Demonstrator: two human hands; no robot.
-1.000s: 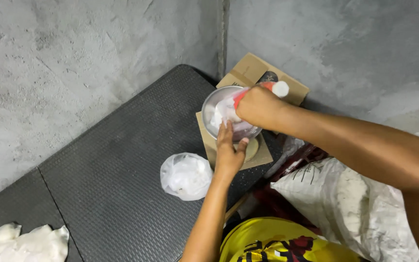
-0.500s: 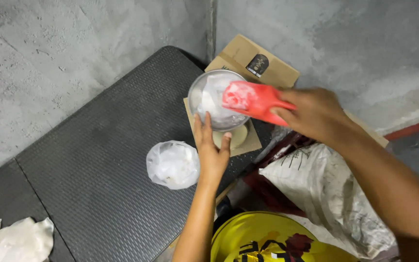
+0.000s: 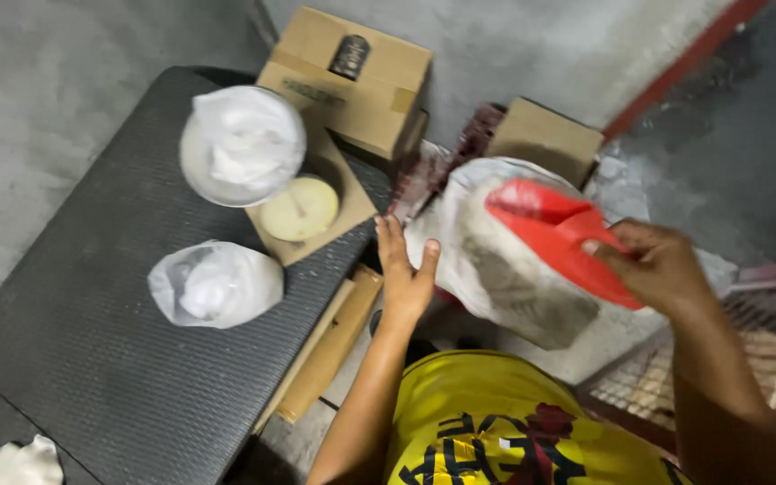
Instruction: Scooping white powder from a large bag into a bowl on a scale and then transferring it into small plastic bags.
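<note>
Red scoop (image 3: 557, 235) is gripped in the right hand (image 3: 657, 268), fingers curled around its back end, thumb laid along the top, and it's held just over the open mouth of a big dusty white sack (image 3: 496, 260). Left hand (image 3: 403, 269) is spread flat with the fingers up and slightly apart, pressed against the near edge of that sack, right by the edge of the black ribbed mat (image 3: 92, 359); nothing is being pinched by it. On the mat, a small clear plastic bag of white powder (image 3: 216, 284) is sat on its own, well apart from both hands. Further back, a round bowl lined with white plastic (image 3: 242, 144) is perched on a small scale with a yellowish round plate (image 3: 298, 208), touching or overlapping it, hard to call exactly. Behind those, a cardboard box (image 3: 352, 81) is shoved against the grey concrete wall, with a dark little jar (image 3: 349, 57) on top. A second box (image 3: 545, 136) is tucked behind the sack. Yellow shirt (image 3: 514, 422) can be seen at the bottom of the view.
</note>
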